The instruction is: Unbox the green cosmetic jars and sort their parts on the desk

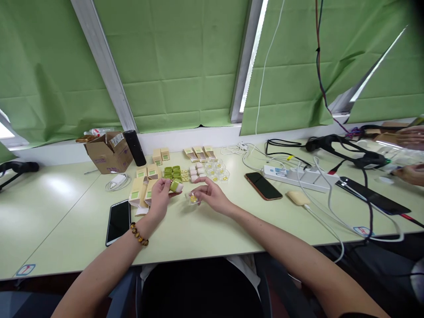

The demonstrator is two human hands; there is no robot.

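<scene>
My left hand (pixel 159 198) is closed on a small green case with a whitish-pink block (pixel 176 186) at its end, held above the table. Just to its right, my right hand (pixel 213 197) pinches a small clear plastic cup with a yellow centre (pixel 192 198). The two pieces are apart. Behind my hands stand rows of green cases (pixel 172 170), small yellowish pieces (pixel 184 175), pale pink blocks (pixel 197 170) and clear cups (pixel 218 168). Open cardboard boxes with green labels (pixel 136 190) lie beside my left hand, partly covered by it.
A tablet or large phone (pixel 118 221) lies by my left forearm. Right of my hands are a phone (pixel 263 185), a white power strip (pixel 298 176) and tangled cables. A brown carton (pixel 111 154) and black cylinder (pixel 134 148) stand back left. Another person's hands (pixel 412 174) are far right.
</scene>
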